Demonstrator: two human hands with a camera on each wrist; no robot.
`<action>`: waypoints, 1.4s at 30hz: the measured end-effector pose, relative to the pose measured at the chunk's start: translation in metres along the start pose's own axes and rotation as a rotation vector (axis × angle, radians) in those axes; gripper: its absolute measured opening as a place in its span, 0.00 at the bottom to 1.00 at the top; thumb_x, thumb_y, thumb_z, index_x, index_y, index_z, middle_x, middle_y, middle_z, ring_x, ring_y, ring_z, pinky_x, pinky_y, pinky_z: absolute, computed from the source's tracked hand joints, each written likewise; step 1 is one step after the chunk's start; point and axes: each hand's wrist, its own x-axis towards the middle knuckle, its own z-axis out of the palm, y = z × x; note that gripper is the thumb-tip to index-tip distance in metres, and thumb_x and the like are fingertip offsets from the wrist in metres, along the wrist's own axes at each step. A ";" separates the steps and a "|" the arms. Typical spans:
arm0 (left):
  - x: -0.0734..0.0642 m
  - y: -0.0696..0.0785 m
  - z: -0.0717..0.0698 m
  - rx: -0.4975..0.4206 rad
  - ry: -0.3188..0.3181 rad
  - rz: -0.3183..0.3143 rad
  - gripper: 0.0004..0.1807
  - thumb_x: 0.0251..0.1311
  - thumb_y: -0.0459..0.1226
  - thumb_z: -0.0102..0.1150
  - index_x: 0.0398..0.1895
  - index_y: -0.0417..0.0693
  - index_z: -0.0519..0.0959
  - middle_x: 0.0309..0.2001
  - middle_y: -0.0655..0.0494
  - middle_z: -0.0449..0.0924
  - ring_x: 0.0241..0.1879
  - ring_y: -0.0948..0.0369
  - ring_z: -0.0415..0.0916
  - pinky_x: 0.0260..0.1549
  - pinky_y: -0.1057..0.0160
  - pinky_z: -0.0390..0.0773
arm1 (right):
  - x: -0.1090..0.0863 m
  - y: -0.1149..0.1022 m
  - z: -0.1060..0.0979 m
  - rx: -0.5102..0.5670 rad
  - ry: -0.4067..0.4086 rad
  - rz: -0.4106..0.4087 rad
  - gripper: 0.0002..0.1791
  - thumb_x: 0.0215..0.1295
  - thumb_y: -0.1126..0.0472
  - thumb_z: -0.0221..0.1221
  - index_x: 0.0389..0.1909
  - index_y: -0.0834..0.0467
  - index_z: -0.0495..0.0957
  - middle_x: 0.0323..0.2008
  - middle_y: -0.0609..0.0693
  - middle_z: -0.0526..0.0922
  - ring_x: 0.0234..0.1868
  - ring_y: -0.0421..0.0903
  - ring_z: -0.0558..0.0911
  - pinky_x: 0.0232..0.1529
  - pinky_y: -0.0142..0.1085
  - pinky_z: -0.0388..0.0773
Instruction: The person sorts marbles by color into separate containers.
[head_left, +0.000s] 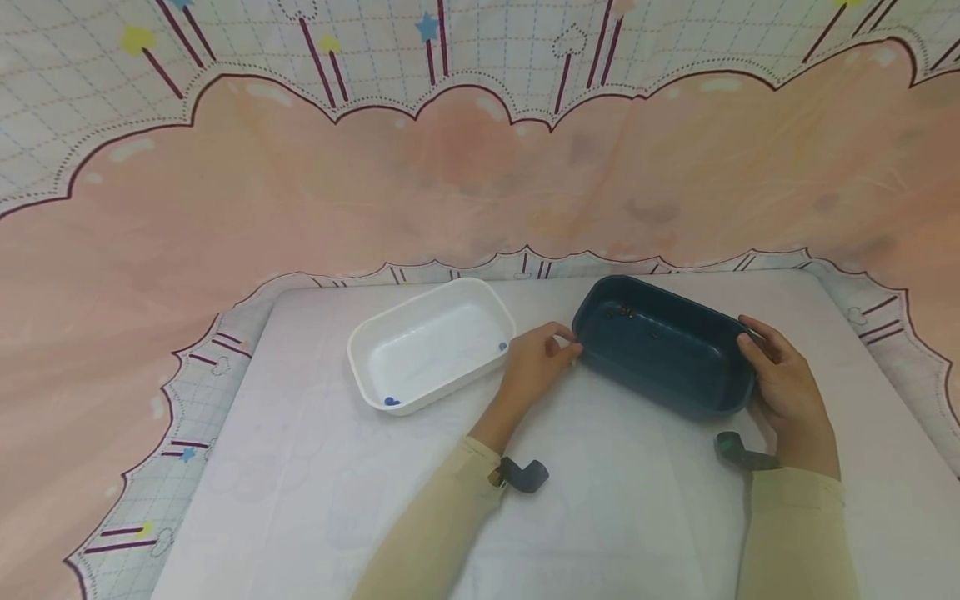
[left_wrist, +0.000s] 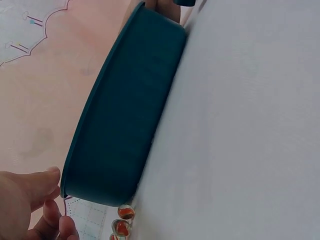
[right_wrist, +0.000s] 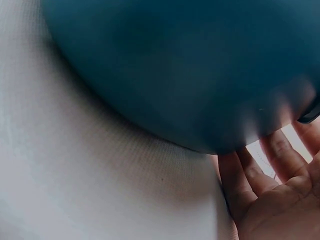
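Note:
A dark teal plastic basin stands at the right of the table, between both hands. At its left end, the thumb and forefinger of my left hand pinch the rim; the same grip shows in the left wrist view. My right hand holds the right end, thumb over the rim and fingers along the outer wall. Small brownish marbles lie in the basin's far left part. In the left wrist view, orange-and-clear glass marbles sit by the basin's end, near the left hand's fingers.
A white basin stands left of the teal one, close to the left hand. Blue marbles lie in its near left corner, and another bluish marble at its right end. A pale cloth covers the table; a patterned curtain hangs behind.

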 end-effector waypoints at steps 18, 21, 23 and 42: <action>-0.009 -0.015 0.004 0.074 -0.020 -0.053 0.12 0.69 0.46 0.63 0.51 0.55 0.84 0.36 0.58 0.86 0.34 0.64 0.77 0.32 0.70 0.75 | 0.004 0.005 -0.003 -0.026 0.074 -0.044 0.33 0.69 0.52 0.66 0.73 0.47 0.71 0.68 0.39 0.71 0.75 0.37 0.61 0.76 0.23 0.53; -0.011 -0.018 0.006 0.078 -0.038 -0.075 0.12 0.69 0.46 0.63 0.52 0.55 0.84 0.45 0.57 0.88 0.41 0.63 0.82 0.40 0.67 0.79 | 0.004 0.005 -0.004 -0.001 0.067 -0.064 0.33 0.68 0.53 0.67 0.73 0.49 0.71 0.62 0.36 0.75 0.72 0.37 0.64 0.72 0.19 0.58; -0.012 -0.019 0.006 0.079 -0.043 -0.078 0.12 0.69 0.45 0.63 0.52 0.55 0.84 0.49 0.57 0.88 0.45 0.62 0.83 0.44 0.66 0.81 | 0.003 0.005 -0.005 0.014 0.062 -0.073 0.33 0.68 0.54 0.67 0.72 0.51 0.71 0.58 0.33 0.76 0.70 0.37 0.66 0.69 0.18 0.60; -0.013 -0.025 0.010 0.119 -0.068 -0.074 0.13 0.71 0.47 0.60 0.53 0.55 0.84 0.49 0.57 0.88 0.47 0.61 0.84 0.48 0.63 0.82 | 0.003 0.006 -0.003 -0.010 0.072 -0.044 0.32 0.68 0.52 0.67 0.72 0.47 0.72 0.60 0.35 0.75 0.69 0.37 0.66 0.67 0.19 0.61</action>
